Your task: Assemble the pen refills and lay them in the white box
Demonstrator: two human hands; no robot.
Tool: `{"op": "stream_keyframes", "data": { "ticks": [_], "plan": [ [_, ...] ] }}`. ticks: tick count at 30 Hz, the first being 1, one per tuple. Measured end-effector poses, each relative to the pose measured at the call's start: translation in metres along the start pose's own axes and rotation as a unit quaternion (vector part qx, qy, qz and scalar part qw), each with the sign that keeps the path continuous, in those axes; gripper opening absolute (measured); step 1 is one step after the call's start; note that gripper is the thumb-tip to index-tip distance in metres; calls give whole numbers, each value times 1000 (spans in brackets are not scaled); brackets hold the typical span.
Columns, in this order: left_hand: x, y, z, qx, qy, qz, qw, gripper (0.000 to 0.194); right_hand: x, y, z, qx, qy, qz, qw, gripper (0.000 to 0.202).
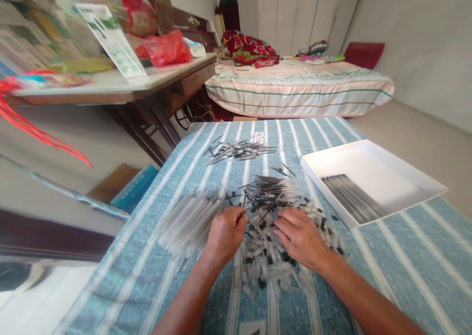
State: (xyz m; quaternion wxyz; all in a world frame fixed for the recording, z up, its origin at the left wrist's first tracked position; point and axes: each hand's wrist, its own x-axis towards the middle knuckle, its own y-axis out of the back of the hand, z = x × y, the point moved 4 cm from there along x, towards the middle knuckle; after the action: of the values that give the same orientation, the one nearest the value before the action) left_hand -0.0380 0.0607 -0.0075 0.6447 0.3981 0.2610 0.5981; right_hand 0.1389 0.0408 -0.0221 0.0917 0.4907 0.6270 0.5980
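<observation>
Dozens of small translucent pen caps (pixel 271 256), some with black ends, lie in a loose heap on the table between and below our hands. Our right hand (pixel 302 234) rests over the heap with its fingers loosely bent; we cannot tell whether it has hold of a cap. Our left hand (pixel 226 229) is nearly closed, thumb drawn in to the curled forefinger beside the heap; a small piece may be pinched there, but blur hides it.

The caps run right up against a bundle of dark pen refills (pixel 263 187), so a careless sweep could mix the two. The clear pen barrels (pixel 188 222) at our left look round and slick; a nudge from the left wrist could set them rolling. Farther off lies a second scatter of refills (pixel 239 149), crossed at all angles and likely to tangle. The white box (pixel 391 177), with a row of grey pens (pixel 350 197) inside, reaches about to the table's right edge, and a bump from our right forearm could push it off.

Beneath everything is a blue tablecloth (pixel 147 281) with white stripes; folds could trap small parts. Beyond stand a bed (pixel 295 91) with a red floral quilt (pixel 249 48), a cluttered desk (pixel 184 76) bearing a red plastic bag (pixel 167 48), and pale wardrobe doors (pixel 295 15).
</observation>
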Motion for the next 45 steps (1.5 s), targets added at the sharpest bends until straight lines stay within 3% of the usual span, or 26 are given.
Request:
{"op": "stream_keyframes", "data": {
  "ticks": [4,10,20,27,32,45],
  "plan": [
    [-1,-2,2,5,-21,-8,1000,18,2,-8,-5,-8,9,-21,1000,12],
    [1,5,1,44,-2,-50,998,18,-1,-15,-7,-19,13,-32,999,15],
    [2,31,-7,130,49,-63,988,20,-9,-14,-3,28,22,2,999,13],
    [-5,34,-5,309,139,-179,924,19,-8,-12,-3,26,25,9,999,15],
    [-10,30,-2,348,142,-168,911,20,-8,-10,-5,30,31,11,999,16],
    [-8,23,-2,355,142,-130,915,22,-11,-9,0,8,24,23,999,17]
  ]
}}
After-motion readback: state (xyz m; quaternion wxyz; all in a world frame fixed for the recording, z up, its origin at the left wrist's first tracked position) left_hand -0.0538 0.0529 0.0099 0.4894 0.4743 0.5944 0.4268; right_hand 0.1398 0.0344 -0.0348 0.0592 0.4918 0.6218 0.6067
